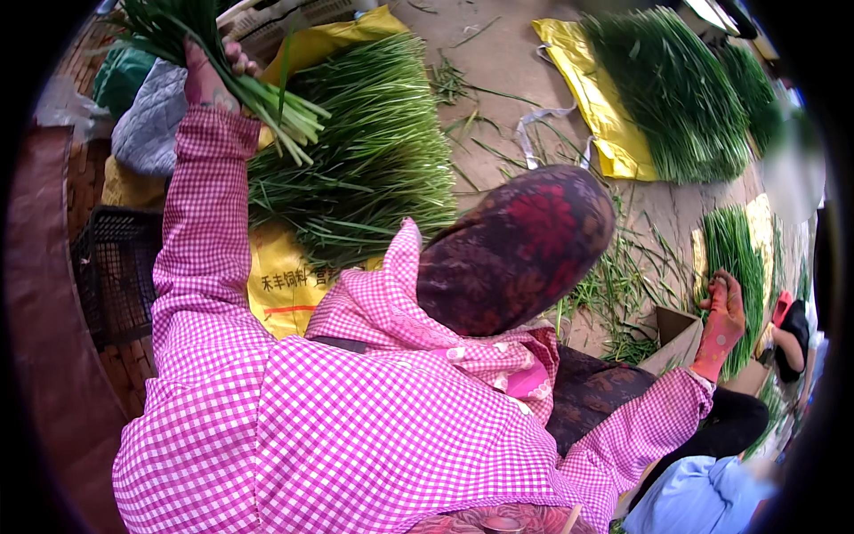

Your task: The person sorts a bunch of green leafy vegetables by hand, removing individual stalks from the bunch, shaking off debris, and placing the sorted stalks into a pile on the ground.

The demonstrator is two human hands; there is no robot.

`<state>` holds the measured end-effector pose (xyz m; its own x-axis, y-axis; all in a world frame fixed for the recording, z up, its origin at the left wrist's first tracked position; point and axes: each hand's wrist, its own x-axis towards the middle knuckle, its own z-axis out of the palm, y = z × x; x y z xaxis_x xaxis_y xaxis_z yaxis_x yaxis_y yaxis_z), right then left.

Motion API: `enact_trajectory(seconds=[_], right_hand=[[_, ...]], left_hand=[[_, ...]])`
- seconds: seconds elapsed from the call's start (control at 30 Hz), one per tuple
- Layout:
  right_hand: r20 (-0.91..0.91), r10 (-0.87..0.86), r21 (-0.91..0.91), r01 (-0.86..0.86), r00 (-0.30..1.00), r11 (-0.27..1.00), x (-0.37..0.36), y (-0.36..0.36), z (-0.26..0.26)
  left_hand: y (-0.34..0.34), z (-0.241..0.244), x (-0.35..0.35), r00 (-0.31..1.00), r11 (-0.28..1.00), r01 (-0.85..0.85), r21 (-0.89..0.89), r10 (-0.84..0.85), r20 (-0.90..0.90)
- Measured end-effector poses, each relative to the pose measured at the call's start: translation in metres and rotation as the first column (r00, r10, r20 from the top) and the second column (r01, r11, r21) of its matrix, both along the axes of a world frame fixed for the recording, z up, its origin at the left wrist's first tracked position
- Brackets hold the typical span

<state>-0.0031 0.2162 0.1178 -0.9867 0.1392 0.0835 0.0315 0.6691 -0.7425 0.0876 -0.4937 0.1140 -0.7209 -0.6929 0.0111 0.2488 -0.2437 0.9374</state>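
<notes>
At the upper left my left hand (207,70) grips a bunch of garlic chives (283,110), pale cut ends towards the right and dark leaves towards the top left. Below and right of it a thick pile of garlic chives (373,133) lies on a yellow woven sack (283,267) that bears writing. Over at the right, my right hand (724,310) is bent at the fingers beside a smaller chive pile (734,247). Whether it touches the leaves or holds any cannot be made out.
A black plastic crate (120,274) stands beside my left arm. Loose leaves (627,287) litter the floor near a cardboard box (674,340). Another chive heap (667,93) rests on a yellow sack (600,107). A person in a blue top (694,497) is close at the lower right.
</notes>
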Motion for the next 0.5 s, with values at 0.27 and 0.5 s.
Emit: enact_trajectory(seconds=[0.27,0.5], right_hand=[[0.223,0.075,0.185,-0.117,0.972,0.976,-0.007,-0.004,-0.044],[0.326,0.068,0.420,-0.209,0.943,0.883,-0.002,-0.011,-0.060]], left_hand=[[-0.047,-0.087,0.114,0.749,0.854,-0.095,-0.512,0.400,0.528],[-0.035,-0.131,0.128,0.342,0.066,0.893,-0.444,0.541,0.768]])
